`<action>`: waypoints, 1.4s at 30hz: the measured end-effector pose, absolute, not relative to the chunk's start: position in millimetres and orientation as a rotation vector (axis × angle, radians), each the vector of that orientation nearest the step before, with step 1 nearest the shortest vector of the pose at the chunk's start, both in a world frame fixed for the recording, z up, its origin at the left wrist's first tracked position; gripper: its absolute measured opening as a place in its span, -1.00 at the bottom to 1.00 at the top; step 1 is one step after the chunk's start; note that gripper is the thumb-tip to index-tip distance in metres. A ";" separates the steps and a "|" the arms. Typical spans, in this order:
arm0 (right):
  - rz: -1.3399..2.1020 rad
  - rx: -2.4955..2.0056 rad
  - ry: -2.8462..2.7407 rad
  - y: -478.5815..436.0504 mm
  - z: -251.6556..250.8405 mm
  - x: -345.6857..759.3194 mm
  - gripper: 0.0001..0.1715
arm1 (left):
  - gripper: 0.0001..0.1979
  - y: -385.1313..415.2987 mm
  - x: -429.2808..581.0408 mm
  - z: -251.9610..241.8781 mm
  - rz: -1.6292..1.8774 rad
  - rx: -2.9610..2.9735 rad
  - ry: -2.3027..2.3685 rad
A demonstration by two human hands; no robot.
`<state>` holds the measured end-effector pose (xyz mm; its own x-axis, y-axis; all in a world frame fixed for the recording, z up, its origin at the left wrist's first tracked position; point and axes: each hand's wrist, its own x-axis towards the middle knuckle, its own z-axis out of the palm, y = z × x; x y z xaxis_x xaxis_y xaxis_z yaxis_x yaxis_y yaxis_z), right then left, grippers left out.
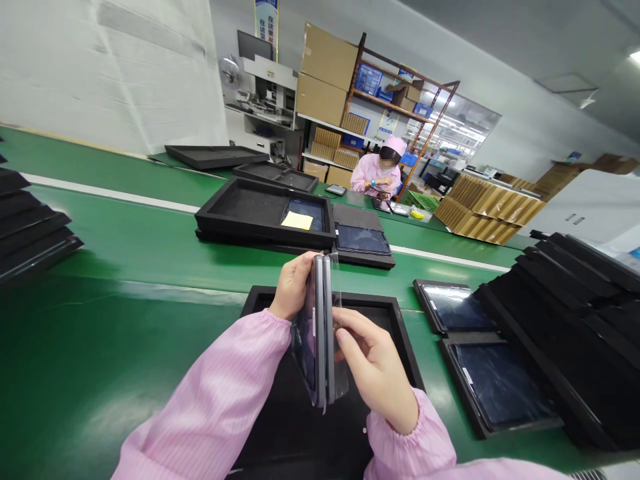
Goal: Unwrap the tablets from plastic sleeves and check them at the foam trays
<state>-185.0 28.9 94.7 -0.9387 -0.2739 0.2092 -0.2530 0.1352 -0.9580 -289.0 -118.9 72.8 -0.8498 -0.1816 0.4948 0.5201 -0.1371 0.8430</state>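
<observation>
Two flat grey tablets (320,327) held up on edge, side by side, right above a black tray (400,320) on the green desk (125,240). Left hand (293,287) wrapped round the top corner, grip closed on the tablets. Right hand (375,367) pressed flat on the near side, thumb and fingers pinching the edge, so also holding the tablets. Held upright like a book, likely so the thin edges can be seen and both slabs stay lined up. Clear plastic wrap (340,333) hanging loose round them, shiny and see-through. Pink sleeves (220,400) on both arms.

On the right, two more dark screens (495,380) lying flat in a row, close to a stack of black trays (575,313) that leans back like fallen cards. Stacked that way to be easy to grab, perhaps. Another stack of black trays (30,227) at the far left, cut off by the edge. Across the desk, a big black tray (250,207) with a yellow note (297,221) inside, and a screen (363,239) beside it.

Far off, another person in pink (377,173) sitting at the desk, hands busy with something too small to make out. Brown boxes (325,73) on shelves behind.

Hard to tell: which way the tablet screens face, since only the thin edges show. Bottom of the near tray hidden under the arms. Writing on the yellow note too small to read.
</observation>
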 end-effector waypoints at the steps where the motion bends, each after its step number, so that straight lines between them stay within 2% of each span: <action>1: -1.977 -0.544 2.353 29.7 95.6 -185.0 -0.61 | -0.34 -118.9 -288.7 73.0 -2.035 -0.382 -1.682; 22: -1.855 -0.539 2.469 40.1 101.7 -182.5 -0.61 | -0.34 -114.9 -288.2 68.2 -2.074 -0.462 -1.688; 42: -1.911 -0.567 2.464 40.3 102.0 -189.7 -0.59 | -0.30 -110.1 -301.0 68.7 -2.078 -0.377 -1.738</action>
